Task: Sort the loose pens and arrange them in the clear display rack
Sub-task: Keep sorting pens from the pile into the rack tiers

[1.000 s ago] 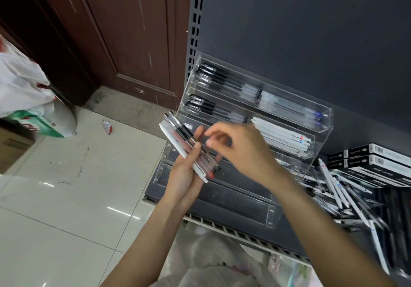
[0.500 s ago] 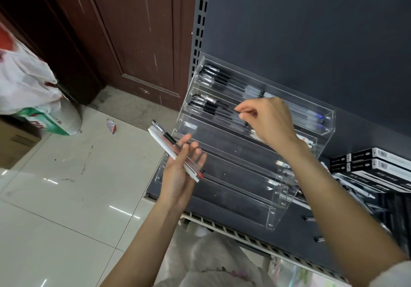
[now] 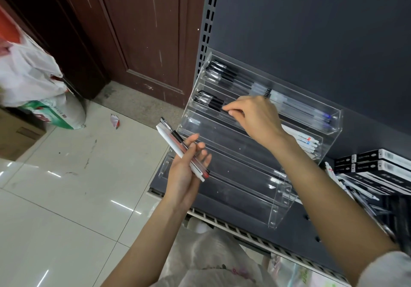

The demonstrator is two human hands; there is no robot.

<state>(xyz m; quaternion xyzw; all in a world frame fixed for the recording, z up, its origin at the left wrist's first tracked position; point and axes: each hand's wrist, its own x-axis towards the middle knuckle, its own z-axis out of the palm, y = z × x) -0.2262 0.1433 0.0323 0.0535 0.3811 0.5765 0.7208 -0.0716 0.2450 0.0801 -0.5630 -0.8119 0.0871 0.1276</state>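
The left hand (image 3: 181,173) curls its fingers (image 3: 201,153) around a small bundle of pens (image 3: 178,147) beside the clear display rack (image 3: 278,208) at the shelf's (image 3: 311,226) left edge, while the right hand (image 3: 255,117) pinches a pen in its second tier.

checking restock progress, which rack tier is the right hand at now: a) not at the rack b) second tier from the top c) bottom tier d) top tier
b: the right hand pinches at the black-capped pens in the second tier of the clear display rack, just below the top tier.
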